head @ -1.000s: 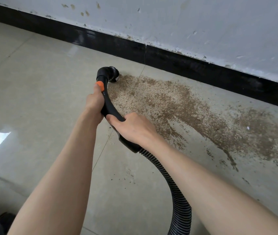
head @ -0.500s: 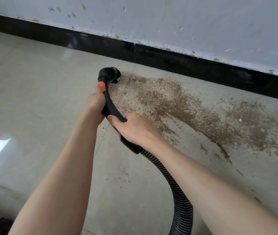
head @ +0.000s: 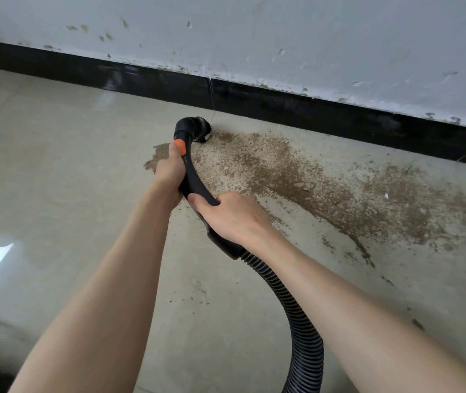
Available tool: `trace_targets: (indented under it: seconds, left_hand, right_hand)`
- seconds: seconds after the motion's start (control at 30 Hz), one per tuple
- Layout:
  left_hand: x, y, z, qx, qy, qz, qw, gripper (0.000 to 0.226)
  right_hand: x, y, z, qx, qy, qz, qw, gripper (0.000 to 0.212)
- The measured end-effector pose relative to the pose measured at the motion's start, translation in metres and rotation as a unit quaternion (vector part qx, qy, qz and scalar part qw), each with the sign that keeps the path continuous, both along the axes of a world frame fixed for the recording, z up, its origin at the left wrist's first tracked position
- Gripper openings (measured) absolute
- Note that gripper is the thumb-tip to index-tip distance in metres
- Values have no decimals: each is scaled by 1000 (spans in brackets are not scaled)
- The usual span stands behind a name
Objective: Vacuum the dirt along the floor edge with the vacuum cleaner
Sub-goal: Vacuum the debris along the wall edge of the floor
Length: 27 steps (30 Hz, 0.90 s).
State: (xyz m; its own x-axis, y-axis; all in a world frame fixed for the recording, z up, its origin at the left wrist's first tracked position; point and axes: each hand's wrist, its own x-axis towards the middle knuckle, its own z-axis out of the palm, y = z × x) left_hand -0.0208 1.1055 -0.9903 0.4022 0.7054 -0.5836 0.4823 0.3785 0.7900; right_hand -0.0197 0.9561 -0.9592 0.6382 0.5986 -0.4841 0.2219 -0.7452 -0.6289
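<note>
Two bare hands gripped one black vacuum handle [head: 195, 180]. The left hand [head: 169, 168] curled round it just below an orange button [head: 180, 143]; the right hand [head: 234, 217] clasped it lower, where the ribbed hose [head: 297, 307] began. Beyond both grips, the round nozzle [head: 199, 131] sat on the floor at the brown dirt patch [head: 325, 188], near the black baseboard [head: 283, 109].
</note>
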Motion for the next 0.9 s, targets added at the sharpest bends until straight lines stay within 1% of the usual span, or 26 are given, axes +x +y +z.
trace_targets:
  seconds: [0.3, 0.6, 0.67, 0.8, 0.9]
  left_hand:
    - [14, -23, 1, 4, 14, -29, 999, 60]
    - [23, -37, 1, -6, 0, -48, 999, 56]
    - [20, -31, 0, -3, -10, -34, 999, 56]
    - [10, -9, -7, 15, -8, 24, 1000, 63]
    - [3, 7, -15, 14, -8, 46, 999, 62]
  right_hand:
    - [6, -23, 1, -4, -1, -24, 1000, 60]
    - [12, -36, 2, -1, 4, -35, 999, 58]
    - [11, -30, 1, -1, 1, -27, 1000, 59]
    - [11, -11, -3, 11, -3, 4, 1000, 63]
    - [11, 4, -6, 8, -20, 29, 999, 63]
